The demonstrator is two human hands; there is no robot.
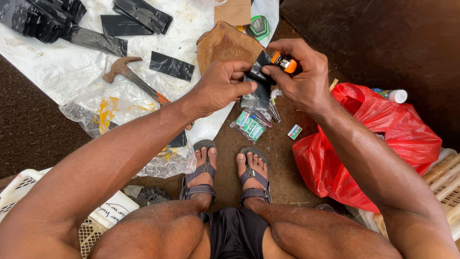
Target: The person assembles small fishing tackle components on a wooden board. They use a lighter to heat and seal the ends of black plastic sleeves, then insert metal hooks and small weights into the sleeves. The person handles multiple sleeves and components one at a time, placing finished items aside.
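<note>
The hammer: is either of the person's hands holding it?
No, the hammer lies untouched on the white sheet, while both hands grip a black pouch.

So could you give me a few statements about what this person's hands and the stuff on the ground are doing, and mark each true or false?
1. The right hand holds an orange lighter. True.
2. The left hand grips the hammer. False: the hammer lies untouched on the white sheet; the left hand pinches a black plastic piece.
3. A red plastic bag lies by the person's right arm. True.
4. The person is barefoot. False: both feet wear strapped sandals.
5. Small green packets lie on the ground below the hands. True.
</note>
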